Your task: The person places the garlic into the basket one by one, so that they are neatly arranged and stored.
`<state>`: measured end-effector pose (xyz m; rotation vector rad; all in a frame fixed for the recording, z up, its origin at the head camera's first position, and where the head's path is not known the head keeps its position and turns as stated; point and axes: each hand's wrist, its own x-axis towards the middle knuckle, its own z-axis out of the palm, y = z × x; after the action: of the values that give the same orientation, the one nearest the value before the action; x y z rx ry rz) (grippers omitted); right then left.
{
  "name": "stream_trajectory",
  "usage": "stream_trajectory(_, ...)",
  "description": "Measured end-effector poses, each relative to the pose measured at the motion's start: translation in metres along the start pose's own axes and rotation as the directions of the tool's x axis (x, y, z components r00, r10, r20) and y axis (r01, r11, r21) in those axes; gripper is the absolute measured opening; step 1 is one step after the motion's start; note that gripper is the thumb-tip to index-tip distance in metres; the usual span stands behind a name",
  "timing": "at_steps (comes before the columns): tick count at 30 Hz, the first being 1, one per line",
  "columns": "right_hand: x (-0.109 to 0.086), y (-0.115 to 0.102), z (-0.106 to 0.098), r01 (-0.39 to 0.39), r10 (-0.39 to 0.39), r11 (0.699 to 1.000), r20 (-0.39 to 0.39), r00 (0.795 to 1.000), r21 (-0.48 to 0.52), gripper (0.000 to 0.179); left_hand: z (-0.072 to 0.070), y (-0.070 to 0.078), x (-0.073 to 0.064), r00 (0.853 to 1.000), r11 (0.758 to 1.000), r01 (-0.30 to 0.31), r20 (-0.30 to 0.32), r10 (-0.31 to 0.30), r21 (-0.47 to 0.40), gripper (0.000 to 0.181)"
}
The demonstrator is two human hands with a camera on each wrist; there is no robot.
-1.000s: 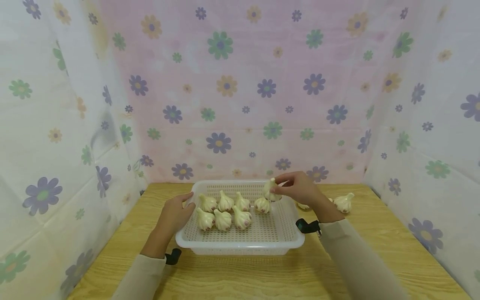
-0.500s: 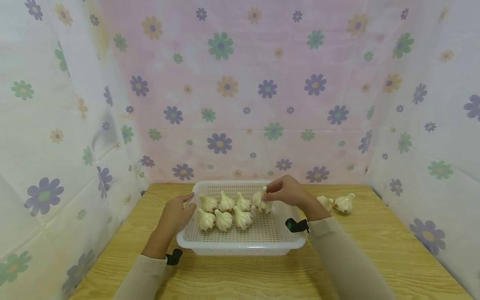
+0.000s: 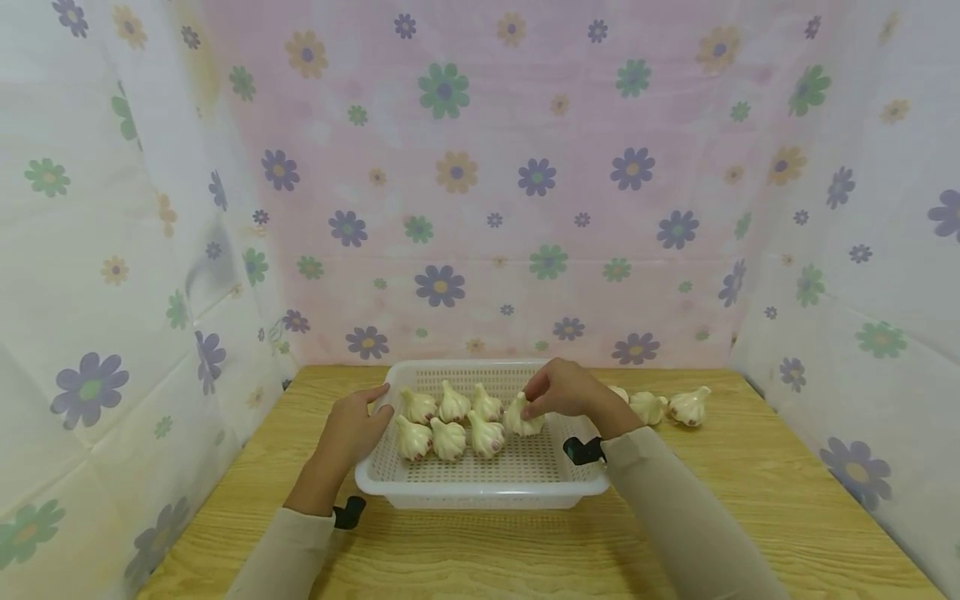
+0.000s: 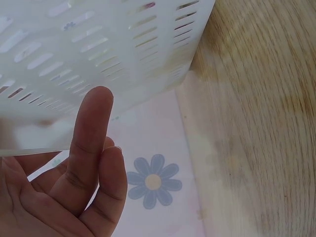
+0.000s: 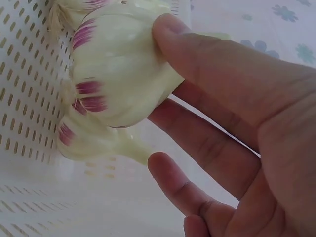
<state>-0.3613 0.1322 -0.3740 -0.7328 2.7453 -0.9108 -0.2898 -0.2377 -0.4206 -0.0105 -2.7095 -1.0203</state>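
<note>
My right hand (image 3: 567, 390) pinches a garlic bulb (image 3: 517, 417) by its neck, inside the white plastic basket (image 3: 480, 489). In the right wrist view, thumb and fingers lie either side of this bulb, which has purple streaks at its root end. Another garlic bulb (image 5: 89, 140) sits against it there, mostly hidden in the head view. Several more garlic bulbs (image 3: 448, 439) stand in two rows in the left part of the basket. My left hand (image 3: 352, 427) holds the basket's left rim; in the left wrist view its fingers (image 4: 91, 128) lie outside, under the rim.
On the wooden table (image 3: 480, 554), right of the basket, lie more garlic bulbs (image 3: 688, 407), one partly behind the right wrist. Flower-patterned cloth (image 3: 487, 183) encloses the back and both sides. A black wrist camera (image 3: 582, 450) overhangs the basket's right side.
My right hand has moved left and down, lowering the held garlic bulb in front of another bulb in the basket. Table bulbs behind the right arm have come into view. The left hand stays put.
</note>
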Motion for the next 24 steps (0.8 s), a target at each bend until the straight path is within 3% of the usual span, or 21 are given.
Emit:
stream_trajectory(6,0.004,-0.001,0.004,-0.059,0.063,0.992,0.031,0.998,-0.11,0.036,0.0,0.001,-0.001,1.0,1.0,0.001,0.003,-0.001,-0.007,0.053)
stream_trajectory(13,0.008,-0.003,0.01,-0.06,0.075,0.966,0.048,0.996,-0.251,0.031,-0.001,0.0,-0.002,1.0,1.0,0.009,0.008,-0.009,-0.005,0.053)
stream_trajectory(24,0.01,-0.003,0.011,-0.07,0.088,0.951,0.047,0.995,-0.301,0.028,0.001,-0.002,0.0,1.0,1.0,0.003,-0.013,-0.003,0.02,0.052)
